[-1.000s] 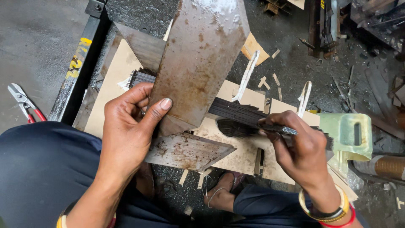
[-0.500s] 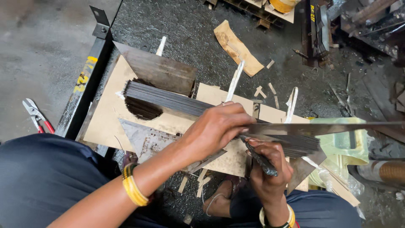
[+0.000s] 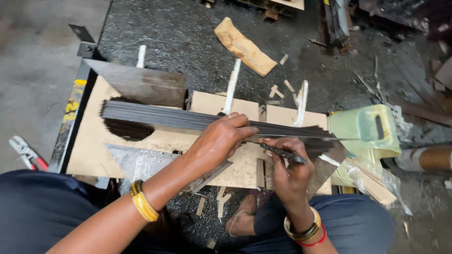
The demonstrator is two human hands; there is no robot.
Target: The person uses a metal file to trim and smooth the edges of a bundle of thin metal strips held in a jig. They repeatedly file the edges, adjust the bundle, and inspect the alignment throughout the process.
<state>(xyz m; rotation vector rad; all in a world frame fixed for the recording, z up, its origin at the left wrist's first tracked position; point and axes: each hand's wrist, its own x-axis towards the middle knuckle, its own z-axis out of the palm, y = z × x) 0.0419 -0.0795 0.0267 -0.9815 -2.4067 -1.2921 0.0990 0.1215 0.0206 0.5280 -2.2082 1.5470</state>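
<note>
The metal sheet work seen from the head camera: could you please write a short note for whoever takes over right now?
Left hand: pressing flat on the long dark metal strip lying across the cardboard template.
Right hand: gripping a dark scriber, tip near the strip's lower edge.
Nearby: triangular metal offcut below the strip, red-handled snips on the floor to the left.
Done: strip laid in place. Left: no finished mark is visible; cutting not begun.

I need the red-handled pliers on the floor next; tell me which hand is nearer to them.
Left. The left hand presses on the long metal strip, on the pliers' side. The right hand, holding a dark tool, is farther away.
</note>
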